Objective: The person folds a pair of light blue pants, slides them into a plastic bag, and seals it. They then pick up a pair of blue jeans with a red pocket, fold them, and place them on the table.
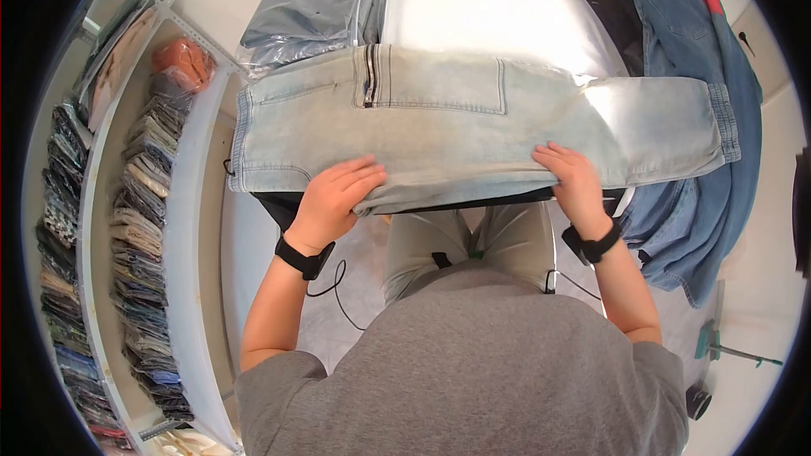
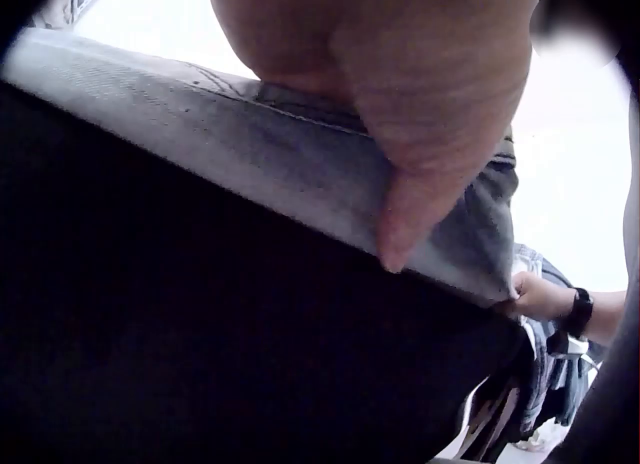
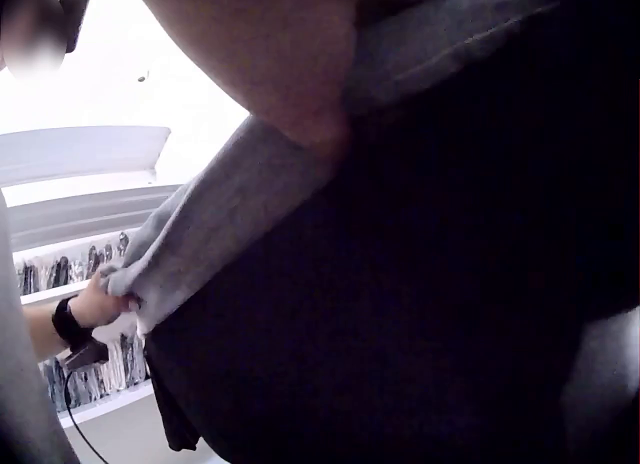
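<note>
Light-blue jeans (image 1: 439, 139) lie folded lengthwise across the space before me. Their elastic waistband (image 1: 242, 139) is on the left, the gathered cuffs (image 1: 725, 122) on the right, and a zipped pocket (image 1: 369, 76) faces up. My left hand (image 1: 331, 201) grips the near edge left of the middle, fingers on top; the left wrist view shows its thumb (image 2: 405, 219) against the hanging denim. Further right, my right hand (image 1: 578, 186) holds the same edge, fingers over the cloth. In the right wrist view the denim edge bunches in my left hand (image 3: 100, 302).
A dark surface (image 2: 200, 324) drops below the jeans' near edge. Behind them lie a plastic-wrapped grey garment (image 1: 312, 0) and a white package (image 1: 481, 21). Darker blue jeans (image 1: 701, 42) hang at the right. Shelves (image 1: 106, 160) of bagged clothes line the left side.
</note>
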Demonstrator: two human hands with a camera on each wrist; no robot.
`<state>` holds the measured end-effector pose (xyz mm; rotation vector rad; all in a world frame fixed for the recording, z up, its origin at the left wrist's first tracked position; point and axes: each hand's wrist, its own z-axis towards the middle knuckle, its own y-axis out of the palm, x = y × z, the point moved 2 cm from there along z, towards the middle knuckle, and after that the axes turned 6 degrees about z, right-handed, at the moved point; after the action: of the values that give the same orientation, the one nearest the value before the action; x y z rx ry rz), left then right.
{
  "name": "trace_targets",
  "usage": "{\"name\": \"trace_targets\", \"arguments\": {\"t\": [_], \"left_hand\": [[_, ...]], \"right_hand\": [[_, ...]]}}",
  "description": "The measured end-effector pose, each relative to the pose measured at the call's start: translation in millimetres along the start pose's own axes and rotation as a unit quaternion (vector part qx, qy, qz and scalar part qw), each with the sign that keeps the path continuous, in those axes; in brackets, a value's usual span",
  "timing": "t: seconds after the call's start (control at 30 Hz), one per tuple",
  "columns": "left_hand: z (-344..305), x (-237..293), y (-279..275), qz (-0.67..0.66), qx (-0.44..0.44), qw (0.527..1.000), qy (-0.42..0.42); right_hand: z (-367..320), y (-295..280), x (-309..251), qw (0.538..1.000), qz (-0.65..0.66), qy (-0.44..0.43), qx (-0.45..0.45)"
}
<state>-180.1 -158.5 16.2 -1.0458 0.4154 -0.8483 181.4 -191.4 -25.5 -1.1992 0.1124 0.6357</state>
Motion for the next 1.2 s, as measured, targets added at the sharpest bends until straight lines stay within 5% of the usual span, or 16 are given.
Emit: {"name": "trace_targets", "arguments": {"t": [0.17, 0.23, 0.3, 0.37, 0.47, 0.7, 0.77, 0.83, 0.9, 1.03, 1.2], "left_hand": [[-16.1, -19.6, 8.8, 0.061, 0.003, 0.998, -0.008], [-22.5, -33.4, 5.8, -0.089, -0.066, 0.982, -0.153], [-18.0, -40.5, 1.7, -0.144, -0.075, 0.97, -0.179], [-14.1, -47.0, 2.5, -0.185, -0.097, 0.944, -0.256], [-8.4, -44.6, -1.3, -0.219, -0.115, 0.936, -0.252], [1.9, -60.4, 27.2, -0.062, -0.05, 0.937, -0.339], [5.2, -69.4, 33.5, -0.032, -0.051, 0.914, -0.4], [7.8, -67.0, 38.3, 0.035, -0.06, 0.926, -0.372], [9.3, -65.2, 42.2, 0.101, -0.076, 0.932, -0.341], [9.8, -63.6, 44.4, 0.136, -0.071, 0.927, -0.342], [3.5, -61.3, 35.1, 0.047, -0.047, 0.926, -0.373]], "right_hand": [[-5.8, -15.9, 8.0, 0.999, 0.004, -0.026, -0.02], [-6.0, -21.1, 20.4, 0.996, 0.085, 0.004, -0.039], [-5.1, -26.3, 31.1, 0.992, 0.108, 0.024, -0.052], [-5.4, -27.8, 42.1, 0.964, 0.222, 0.13, -0.06], [-0.9, -38.8, 44.2, 0.935, 0.28, 0.206, -0.077], [14.3, -53.7, 65.7, 0.86, 0.348, 0.325, -0.183], [19.2, -50.5, 65.8, 0.892, 0.297, 0.292, -0.173], [26.5, -46.3, 52.7, 0.921, 0.245, 0.257, -0.163], [35.5, -32.7, 7.1, 0.978, 0.043, 0.176, -0.107], [64.6, 16.5, -75.6, 0.983, 0.147, 0.03, -0.103], [87.6, 78.0, -105.1, 0.992, 0.097, -0.007, -0.081]]}}
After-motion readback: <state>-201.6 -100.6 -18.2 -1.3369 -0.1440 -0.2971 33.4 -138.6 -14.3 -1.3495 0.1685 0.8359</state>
